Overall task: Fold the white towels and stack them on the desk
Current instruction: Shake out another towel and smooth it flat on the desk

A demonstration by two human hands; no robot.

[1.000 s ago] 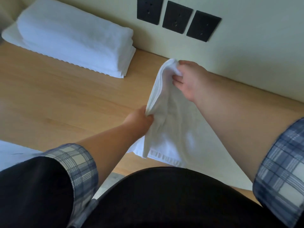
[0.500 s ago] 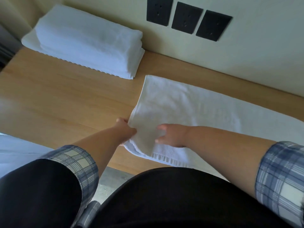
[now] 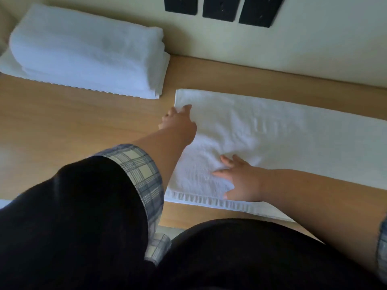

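Note:
A white towel (image 3: 282, 130) lies flat in a long folded strip on the wooden desk (image 3: 73, 124), running off to the right. My left hand (image 3: 178, 120) is at the towel's far left corner, thumb on top and fingers at the edge, seemingly pinching it. My right hand (image 3: 240, 181) rests flat on the towel near its front hem, fingers spread. A stack of folded white towels (image 3: 88, 53) sits at the back left of the desk against the wall.
Three black wall sockets (image 3: 222, 5) are on the pale wall behind the desk. The desk's front edge runs just before my dark-clothed body. A narrow gap separates the stack from the flat towel.
The towel, held up by both hands a second ago, now lies flat. My left hand has moved from the near left edge to the far left corner. My right hand has flattened.

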